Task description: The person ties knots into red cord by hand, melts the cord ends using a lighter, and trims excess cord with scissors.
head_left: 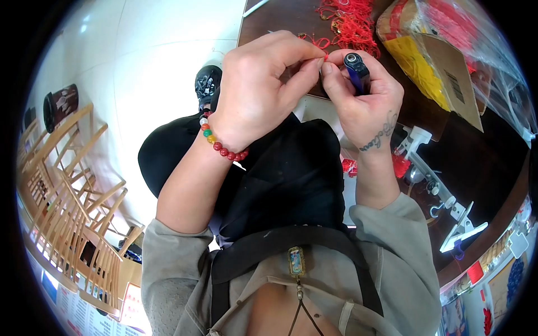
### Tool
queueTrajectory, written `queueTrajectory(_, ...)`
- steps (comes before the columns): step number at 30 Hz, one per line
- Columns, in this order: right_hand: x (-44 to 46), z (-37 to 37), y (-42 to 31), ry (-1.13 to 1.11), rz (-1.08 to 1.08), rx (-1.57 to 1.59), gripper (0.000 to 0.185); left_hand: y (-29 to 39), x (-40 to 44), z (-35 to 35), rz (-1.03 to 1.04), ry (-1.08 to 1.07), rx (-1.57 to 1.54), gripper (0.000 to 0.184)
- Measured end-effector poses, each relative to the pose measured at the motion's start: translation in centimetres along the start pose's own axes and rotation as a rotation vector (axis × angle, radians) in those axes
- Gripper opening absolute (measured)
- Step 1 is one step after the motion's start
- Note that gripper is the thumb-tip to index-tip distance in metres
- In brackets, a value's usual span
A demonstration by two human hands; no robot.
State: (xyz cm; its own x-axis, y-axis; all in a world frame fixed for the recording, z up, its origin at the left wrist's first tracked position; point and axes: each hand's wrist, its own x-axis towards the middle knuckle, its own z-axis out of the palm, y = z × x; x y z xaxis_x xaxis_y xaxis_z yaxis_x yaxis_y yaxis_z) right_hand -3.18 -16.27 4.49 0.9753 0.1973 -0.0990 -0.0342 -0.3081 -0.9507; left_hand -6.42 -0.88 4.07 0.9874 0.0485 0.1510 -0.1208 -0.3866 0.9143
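Red cord (326, 57) left of red-filled bag (500, 79)

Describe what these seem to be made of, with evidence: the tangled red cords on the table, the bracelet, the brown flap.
Red cords: probably textile, perhaps synthetic, finish unclear; thin, limp strands.
Bracelet: polished stone or glass, perhaps plastic; round beads catch highlights.
Brown flap: likely cardboard, matt; stiff, flat sheet.

Reads approx. "Believe" in script tattoo (382, 132) on R wrist (374, 150); can't make out barcode (451, 83) on cardboard flap (448, 63).
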Motion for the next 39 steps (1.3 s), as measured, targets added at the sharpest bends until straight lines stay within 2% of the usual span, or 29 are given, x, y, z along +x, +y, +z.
queueTrajectory(4, 0.1, 0.1, 0.6, 0.003, -0.038, 0.033, 0.013, 0.1, 0.1, 0.0, 0.029, 0.012, 0.073, 0.006)
queueTrajectory(7, 0.2, 0.1, 0.7, -0.022, 0.0, 0.154, 0.01, 0.0, 0.0, 0.2, -0.029, 0.019, -0.026, 0.007)
queueTrajectory(9, 0.2, -0.2, 0.2, -0.063, 0.106, 0.282, 0.008, -0.2, 0.0, 0.3, -0.136, 0.02, -0.176, 0.008)
queueTrajectory(13, 0.2, -0.4, 0.3, -0.093, 0.078, 0.262, 0.007, 0.1, -0.1, 0.2, -0.291, 0.009, -0.331, 0.011)
queueTrajectory(24, 0.3, -0.3, -0.2, -0.093, 0.0, 0.214, 0.006, 0.3, 0.0, 0.2, -0.33, 0.006, -0.418, 0.013)
queueTrajectory(33, 0.4, -0.3, 0.6, -0.13, 0.078, 0.407, 0.004, 0.1, -0.1, 0.2, -0.335, 0.013, -0.366, 0.011)
queueTrajectory(39, 0.5, -0.4, 0.6, -0.133, 0.111, 0.39, 0.005, 0.3, -0.1, 0.1, -0.359, 0.014, -0.402, 0.011)
